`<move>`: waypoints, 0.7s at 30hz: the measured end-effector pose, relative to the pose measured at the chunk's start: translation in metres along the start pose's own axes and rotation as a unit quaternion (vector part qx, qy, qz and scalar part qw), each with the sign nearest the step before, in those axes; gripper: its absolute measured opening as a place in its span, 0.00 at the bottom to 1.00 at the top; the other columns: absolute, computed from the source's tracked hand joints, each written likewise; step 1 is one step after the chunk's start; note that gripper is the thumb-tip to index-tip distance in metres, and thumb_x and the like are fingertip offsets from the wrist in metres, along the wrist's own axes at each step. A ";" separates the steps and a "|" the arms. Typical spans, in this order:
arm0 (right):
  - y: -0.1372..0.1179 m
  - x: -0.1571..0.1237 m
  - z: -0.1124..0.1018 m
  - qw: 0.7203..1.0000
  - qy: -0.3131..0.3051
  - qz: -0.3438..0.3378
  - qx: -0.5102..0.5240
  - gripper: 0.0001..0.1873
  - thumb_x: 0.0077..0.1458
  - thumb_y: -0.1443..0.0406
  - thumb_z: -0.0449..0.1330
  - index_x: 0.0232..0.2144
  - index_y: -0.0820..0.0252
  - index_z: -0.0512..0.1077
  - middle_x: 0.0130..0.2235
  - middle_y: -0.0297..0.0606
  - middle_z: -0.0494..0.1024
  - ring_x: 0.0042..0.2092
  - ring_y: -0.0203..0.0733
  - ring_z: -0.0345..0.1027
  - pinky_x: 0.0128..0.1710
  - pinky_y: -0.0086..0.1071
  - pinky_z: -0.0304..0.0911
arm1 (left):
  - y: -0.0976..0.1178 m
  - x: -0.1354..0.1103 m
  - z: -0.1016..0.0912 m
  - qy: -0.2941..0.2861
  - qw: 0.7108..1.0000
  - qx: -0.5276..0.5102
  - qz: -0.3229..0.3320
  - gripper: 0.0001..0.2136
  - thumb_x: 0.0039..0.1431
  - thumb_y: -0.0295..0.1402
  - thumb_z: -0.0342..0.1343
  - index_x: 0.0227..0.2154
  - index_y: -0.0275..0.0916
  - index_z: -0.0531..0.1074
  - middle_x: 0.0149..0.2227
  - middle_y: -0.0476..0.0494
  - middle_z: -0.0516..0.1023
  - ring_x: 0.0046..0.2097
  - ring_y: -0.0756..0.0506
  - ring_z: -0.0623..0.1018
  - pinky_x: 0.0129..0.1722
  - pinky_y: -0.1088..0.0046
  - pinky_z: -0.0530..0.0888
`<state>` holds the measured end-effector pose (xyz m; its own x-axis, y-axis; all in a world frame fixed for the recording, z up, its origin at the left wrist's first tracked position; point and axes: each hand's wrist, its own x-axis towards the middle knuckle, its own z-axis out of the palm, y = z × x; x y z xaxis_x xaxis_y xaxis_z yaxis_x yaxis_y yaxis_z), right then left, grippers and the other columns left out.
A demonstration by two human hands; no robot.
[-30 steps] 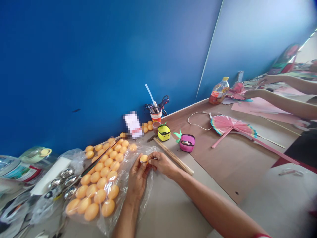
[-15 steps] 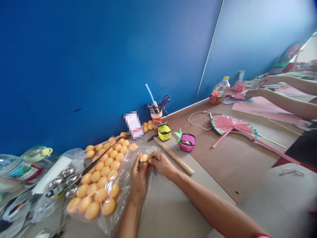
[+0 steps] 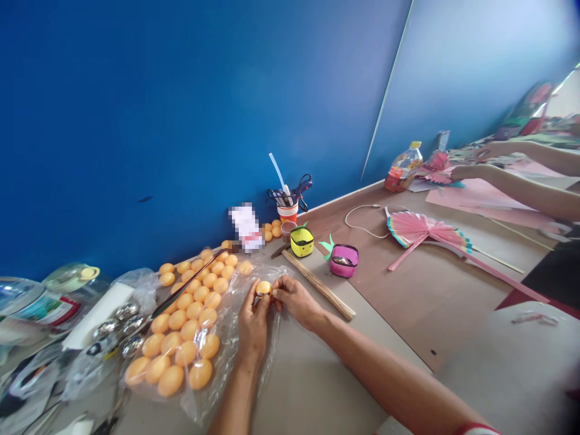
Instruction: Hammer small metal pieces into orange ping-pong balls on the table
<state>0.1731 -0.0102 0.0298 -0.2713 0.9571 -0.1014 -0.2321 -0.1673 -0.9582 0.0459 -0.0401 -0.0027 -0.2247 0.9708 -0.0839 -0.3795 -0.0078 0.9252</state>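
An orange ping-pong ball (image 3: 263, 288) with a dark edge along its lower side sits between the fingertips of my left hand (image 3: 252, 323). From the right, my right hand (image 3: 296, 300) pinches close beside the ball; anything between those fingertips is too small to make out. Under and left of my hands spreads a clear plastic bag (image 3: 229, 329) holding many more orange balls (image 3: 186, 353). Beyond my right hand lie a wooden stick (image 3: 319, 286), a yellow fruit-shaped basket (image 3: 302, 243) and a magenta one (image 3: 344, 261) with green leaves.
A cup of tools (image 3: 287, 211) stands against the blue wall (image 3: 203, 121). Shiny silver balls (image 3: 131, 323) and bottles (image 3: 45, 305) crowd the left. To the right are a pink paper fan (image 3: 419, 229), a bottle of reddish liquid (image 3: 403, 169) and another person's arms (image 3: 521, 184).
The view has shifted very slightly. Both hands stay at the ball, which looks slightly turned; nothing has been let go.
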 end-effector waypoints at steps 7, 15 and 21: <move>0.004 0.002 -0.001 1.000 -0.009 -0.001 0.024 0.09 0.47 0.61 0.62 0.26 0.58 0.65 0.17 0.25 0.67 0.21 0.32 0.58 0.25 0.28 0.51 | 0.013 -0.007 0.008 0.042 0.995 0.084 0.034 0.20 0.50 0.34 0.68 0.48 0.42 0.77 0.50 0.40 0.79 0.56 0.39 0.75 0.55 0.67 0.70; 0.006 0.003 0.001 0.999 0.004 0.009 0.043 0.11 0.45 0.60 0.65 0.26 0.57 0.65 0.16 0.24 0.66 0.19 0.31 0.55 0.21 0.27 0.47 | 0.015 -0.009 0.011 0.048 0.994 0.100 0.023 0.21 0.48 0.34 0.69 0.47 0.42 0.78 0.48 0.41 0.81 0.54 0.37 0.76 0.53 0.66 0.71; -0.004 0.008 -0.007 0.994 -0.031 0.023 0.103 0.18 0.40 0.56 0.69 0.24 0.58 0.65 0.20 0.25 0.66 0.19 0.28 0.51 0.22 0.27 0.47 | 0.018 -0.007 0.016 -0.003 0.998 -0.059 -0.026 0.21 0.49 0.36 0.69 0.48 0.43 0.76 0.43 0.44 0.81 0.43 0.43 0.80 0.48 0.64 0.74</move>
<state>0.1783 -0.0004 0.0309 -0.3414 0.9321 -0.1211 -0.4019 -0.2612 -0.8776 0.0552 -0.0428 0.0204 -0.1979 0.9719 -0.1276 -0.4929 0.0139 0.8699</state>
